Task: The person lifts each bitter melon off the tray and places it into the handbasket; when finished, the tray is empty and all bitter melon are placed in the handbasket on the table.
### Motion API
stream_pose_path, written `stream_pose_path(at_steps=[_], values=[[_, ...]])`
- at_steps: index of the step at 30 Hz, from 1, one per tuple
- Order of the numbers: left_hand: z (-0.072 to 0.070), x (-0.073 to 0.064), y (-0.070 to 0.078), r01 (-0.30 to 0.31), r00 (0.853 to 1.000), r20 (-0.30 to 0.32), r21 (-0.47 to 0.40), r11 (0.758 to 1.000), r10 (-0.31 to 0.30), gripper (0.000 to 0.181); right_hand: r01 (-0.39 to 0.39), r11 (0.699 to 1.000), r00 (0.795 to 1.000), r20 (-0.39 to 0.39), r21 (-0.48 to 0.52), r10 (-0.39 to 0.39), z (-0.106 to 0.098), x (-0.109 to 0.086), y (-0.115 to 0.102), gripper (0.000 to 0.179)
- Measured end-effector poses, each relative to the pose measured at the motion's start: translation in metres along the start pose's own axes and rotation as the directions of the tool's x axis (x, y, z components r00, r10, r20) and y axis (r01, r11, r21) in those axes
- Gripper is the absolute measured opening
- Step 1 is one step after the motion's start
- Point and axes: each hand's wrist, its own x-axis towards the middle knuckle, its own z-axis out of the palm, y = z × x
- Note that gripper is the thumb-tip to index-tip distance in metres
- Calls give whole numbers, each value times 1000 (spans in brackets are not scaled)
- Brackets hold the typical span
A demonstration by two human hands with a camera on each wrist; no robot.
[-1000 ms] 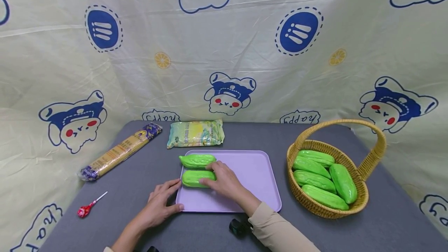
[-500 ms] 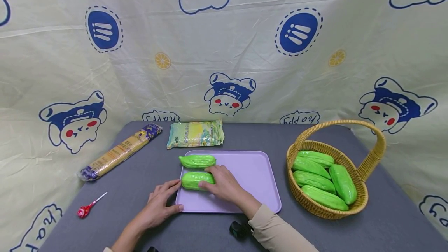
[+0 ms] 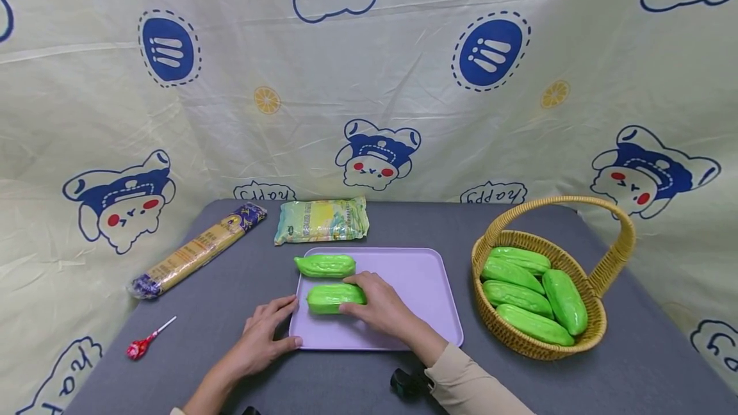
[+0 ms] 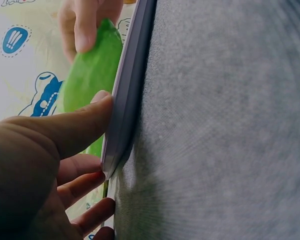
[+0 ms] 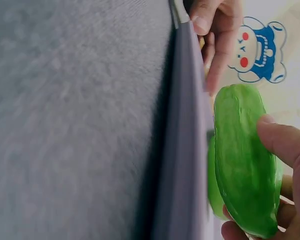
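My right hand (image 3: 385, 306) grips a glossy green bitter melon (image 3: 330, 300) by its right end, thumb on the near side and fingers on the far side. In the right wrist view the bitter melon (image 5: 244, 155) looks tilted off the purple tray (image 3: 412, 293); its exact height is hard to tell. Another bitter melon (image 3: 325, 266) lies along the tray's back left. At the tray's front left corner, my left hand (image 3: 264, 338) touches the rim with loosely extended thumb and fingers. The left wrist view shows the thumb (image 4: 85, 122) against the tray edge.
A wicker basket (image 3: 481, 303) with a tall handle stands on the right, holding several bitter melons (image 3: 516, 298). Behind the tray lies a green-yellow packet (image 3: 323, 220). A long noodle packet (image 3: 198, 248) lies at left, with a red lollipop (image 3: 138, 348) nearer the front.
My right hand has shifted slightly right, carrying the gripped bitter melon away from the tray's left rim. The left hand keeps its place at the tray corner.
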Motion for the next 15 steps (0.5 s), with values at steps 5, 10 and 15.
stream_pose_path(at_steps=[5,10,15], values=[[0,0,0,-1,1000,0,0,1000,1,68,33,999,998,-58,21,-32,-13,-10,4,47],[0,0,1,-1,1000,-5,-1,1000,1,68,53,998,992,-114,33,-49,-27,-21,6,47],[0,-2,2,-14,1000,-20,-11,1000,14,68,63,997,987,-150,44,-56,-43,-34,8,48]])
